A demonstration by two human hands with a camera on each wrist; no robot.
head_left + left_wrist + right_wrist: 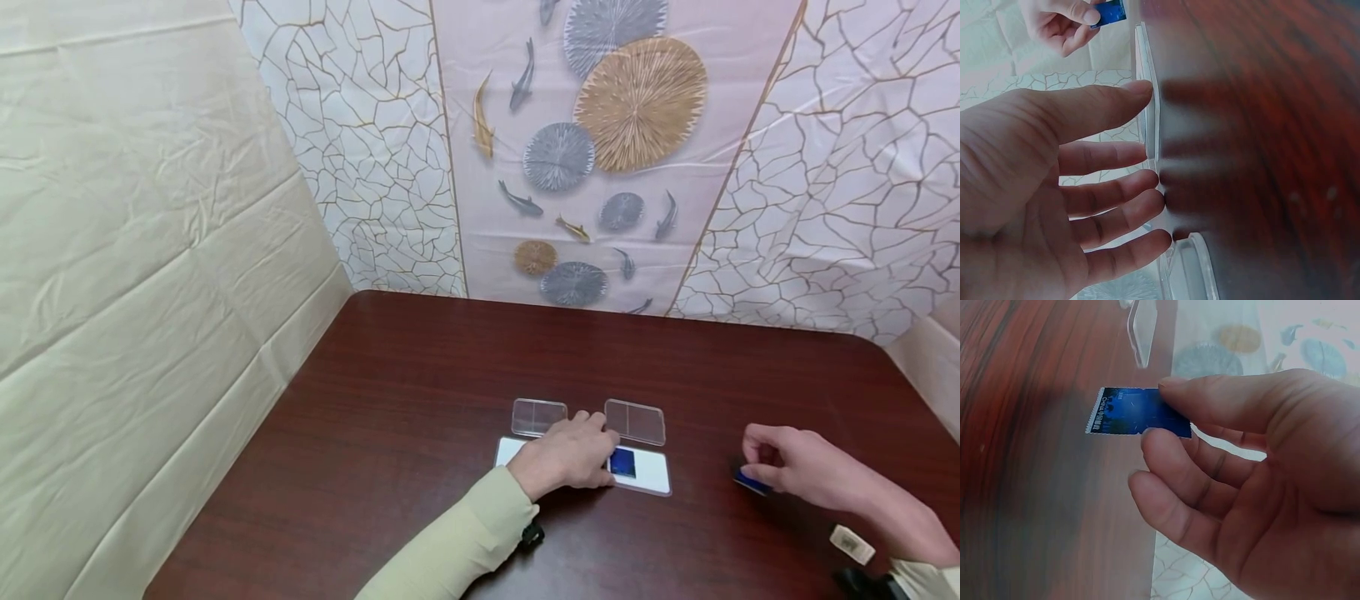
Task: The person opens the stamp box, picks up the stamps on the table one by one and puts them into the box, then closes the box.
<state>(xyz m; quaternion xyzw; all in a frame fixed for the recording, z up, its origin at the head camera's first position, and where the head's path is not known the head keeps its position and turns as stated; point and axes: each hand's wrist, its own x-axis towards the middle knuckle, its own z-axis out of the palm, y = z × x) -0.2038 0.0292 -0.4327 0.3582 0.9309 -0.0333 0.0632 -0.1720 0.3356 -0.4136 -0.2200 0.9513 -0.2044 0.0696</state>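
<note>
My right hand pinches a blue postage stamp with perforated edges between thumb and index finger, over the right side of the table. The left hand lies across a shallow clear case with a white inside, its fingers fairly straight and its fingertips at the case edges. Another blue stamp lies on the white, just right of that hand. Behind the case are two clear plastic covers, a left one partly behind the hand and a right one. The hand hides the middle of the case.
A small pale rectangular piece with a dark print lies near the right forearm. The dark red-brown wooden table meets a patterned curtain at the back and a cream cloth on the left.
</note>
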